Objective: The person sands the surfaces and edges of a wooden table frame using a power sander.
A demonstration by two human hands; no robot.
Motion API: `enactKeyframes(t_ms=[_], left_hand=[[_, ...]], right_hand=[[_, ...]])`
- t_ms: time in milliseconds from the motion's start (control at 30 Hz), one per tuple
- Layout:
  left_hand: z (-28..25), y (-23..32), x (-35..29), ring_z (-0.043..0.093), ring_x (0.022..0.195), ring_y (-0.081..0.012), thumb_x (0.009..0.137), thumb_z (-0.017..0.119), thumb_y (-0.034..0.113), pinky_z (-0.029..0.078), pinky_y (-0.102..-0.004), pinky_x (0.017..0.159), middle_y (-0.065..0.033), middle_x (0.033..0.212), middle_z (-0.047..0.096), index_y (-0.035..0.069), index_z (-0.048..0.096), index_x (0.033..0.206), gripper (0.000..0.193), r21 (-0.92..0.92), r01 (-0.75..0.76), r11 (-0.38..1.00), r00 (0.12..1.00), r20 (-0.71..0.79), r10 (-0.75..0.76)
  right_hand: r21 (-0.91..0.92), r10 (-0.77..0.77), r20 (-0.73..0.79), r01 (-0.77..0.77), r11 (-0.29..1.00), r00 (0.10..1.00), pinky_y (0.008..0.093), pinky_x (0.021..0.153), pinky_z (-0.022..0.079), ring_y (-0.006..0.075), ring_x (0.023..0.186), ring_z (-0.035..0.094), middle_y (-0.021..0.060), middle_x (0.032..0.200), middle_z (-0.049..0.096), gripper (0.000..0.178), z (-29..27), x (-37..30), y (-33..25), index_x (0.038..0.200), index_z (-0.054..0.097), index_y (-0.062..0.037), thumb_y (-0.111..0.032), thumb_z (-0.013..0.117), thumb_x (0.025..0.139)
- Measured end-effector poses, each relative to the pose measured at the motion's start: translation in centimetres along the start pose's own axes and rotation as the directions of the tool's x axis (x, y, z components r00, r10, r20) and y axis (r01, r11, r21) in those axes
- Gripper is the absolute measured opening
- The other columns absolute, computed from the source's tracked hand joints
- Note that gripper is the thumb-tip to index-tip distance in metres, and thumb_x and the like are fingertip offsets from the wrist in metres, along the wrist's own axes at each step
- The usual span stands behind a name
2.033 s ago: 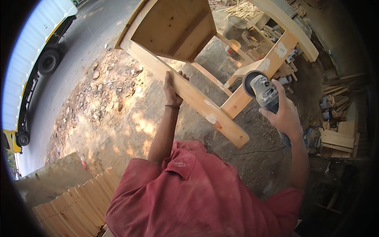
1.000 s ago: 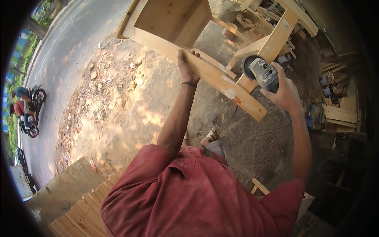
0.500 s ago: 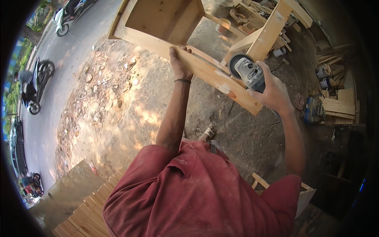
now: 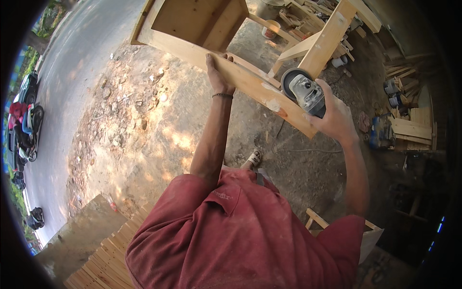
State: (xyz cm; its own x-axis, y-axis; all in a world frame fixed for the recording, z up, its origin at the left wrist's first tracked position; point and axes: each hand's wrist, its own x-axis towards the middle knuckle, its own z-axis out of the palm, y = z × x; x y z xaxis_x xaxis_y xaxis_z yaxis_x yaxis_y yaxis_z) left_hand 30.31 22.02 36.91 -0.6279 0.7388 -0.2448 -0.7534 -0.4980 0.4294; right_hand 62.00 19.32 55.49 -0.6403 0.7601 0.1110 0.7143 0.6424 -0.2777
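A pale wooden furniture frame (image 4: 190,50) slants across the upper middle, with a box-like panelled part at its upper left end. Around the edge of its long board my left hand (image 4: 220,74) is closed, thumb on the near side and fingertips over the far side. My right hand (image 4: 334,115) grips a dusty angle grinder (image 4: 308,94). The grinder's round dark disc lies at the board's lower right part, where a crosswise leg (image 4: 327,41) meets it. Whitish patches mark the wood there. Whether the disc presses on the surface is hard to see.
A cord (image 4: 308,151) runs over the dirt ground below the frame. Scrap wood (image 4: 308,19) and a bucket (image 4: 271,30) lie beyond it; more offcuts (image 4: 413,126) sit at right. Wooden slats (image 4: 108,260) are stacked at lower left. A road (image 4: 72,91) with motorbikes passes at left.
My right hand and the grinder have shifted slightly down and to the right along the board. My left hand keeps its hold. Vehicles on the road have moved.
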Motion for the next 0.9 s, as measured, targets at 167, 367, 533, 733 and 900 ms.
enactKeyframes(t_ms=[167, 367, 533, 733, 900], left_hand=[[1.2, -0.2, -0.8, 0.063, 0.102, -0.0304, 0.096, 0.062, 0.059, 0.052, -0.0428, 0.095, -0.0128, 0.107, 0.061, 0.003, 0.054, 0.123, 0.063, -0.004, -0.026, 1.000, 0.999, -0.041, 0.026], [-0.8, -0.5, 0.6, 0.057, 0.119, -0.0339, 0.095, 0.063, 0.061, 0.050, -0.0463, 0.099, -0.0136, 0.130, 0.055, 0.009, 0.045, 0.143, 0.073, -0.005, -0.014, 1.000, 0.999, 0.043, 0.014], [-1.1, -0.7, 1.5, 0.058, 0.117, -0.0341, 0.095, 0.062, 0.060, 0.050, -0.0463, 0.098, -0.0133, 0.128, 0.055, 0.008, 0.044, 0.143, 0.074, 0.001, -0.027, 1.000, 0.999, 0.046, 0.027], [-0.9, -0.6, 1.3, 0.059, 0.114, -0.0337, 0.096, 0.061, 0.060, 0.053, -0.0450, 0.094, -0.0142, 0.125, 0.057, 0.007, 0.045, 0.141, 0.071, -0.010, -0.014, 1.000, 0.999, 0.030, 0.014], [0.4, 0.0, 1.2, 0.060, 0.112, -0.0326, 0.097, 0.061, 0.058, 0.053, -0.0444, 0.092, -0.0149, 0.122, 0.059, 0.008, 0.046, 0.140, 0.068, 0.004, -0.010, 1.000, 1.000, 0.016, 0.010]], right_hand=[[0.001, 0.012, -0.047, -0.012, 1.000, 0.999, 0.0542, 0.089, 0.054, 0.0462, 0.108, 0.066, 0.0242, 0.119, 0.068, 0.085, 0.2, -0.3, 0.1, 0.151, 0.035, -0.0165, -0.029, 0.078, 0.079], [0.028, 0.057, -0.022, -0.057, 0.998, 0.998, 0.0551, 0.091, 0.053, 0.0471, 0.109, 0.065, 0.0254, 0.120, 0.067, 0.085, 0.3, 0.3, -0.8, 0.151, 0.035, -0.0149, -0.029, 0.078, 0.079], [0.036, 0.082, 0.019, -0.083, 0.996, 0.996, 0.0536, 0.093, 0.053, 0.0469, 0.114, 0.064, 0.0251, 0.124, 0.066, 0.089, 0.2, -0.8, 0.5, 0.152, 0.034, -0.0147, -0.025, 0.082, 0.077], [0.010, 0.097, -0.007, -0.097, 0.995, 0.995, 0.0526, 0.095, 0.053, 0.0445, 0.116, 0.064, 0.0237, 0.126, 0.066, 0.091, -0.8, -3.3, 2.2, 0.152, 0.036, -0.0146, -0.025, 0.083, 0.075], [0.069, 0.099, -0.026, -0.097, 0.993, 0.995, 0.0523, 0.096, 0.053, 0.0450, 0.117, 0.064, 0.0243, 0.128, 0.065, 0.091, -1.0, -3.2, 3.2, 0.152, 0.035, -0.0142, -0.027, 0.084, 0.076]])
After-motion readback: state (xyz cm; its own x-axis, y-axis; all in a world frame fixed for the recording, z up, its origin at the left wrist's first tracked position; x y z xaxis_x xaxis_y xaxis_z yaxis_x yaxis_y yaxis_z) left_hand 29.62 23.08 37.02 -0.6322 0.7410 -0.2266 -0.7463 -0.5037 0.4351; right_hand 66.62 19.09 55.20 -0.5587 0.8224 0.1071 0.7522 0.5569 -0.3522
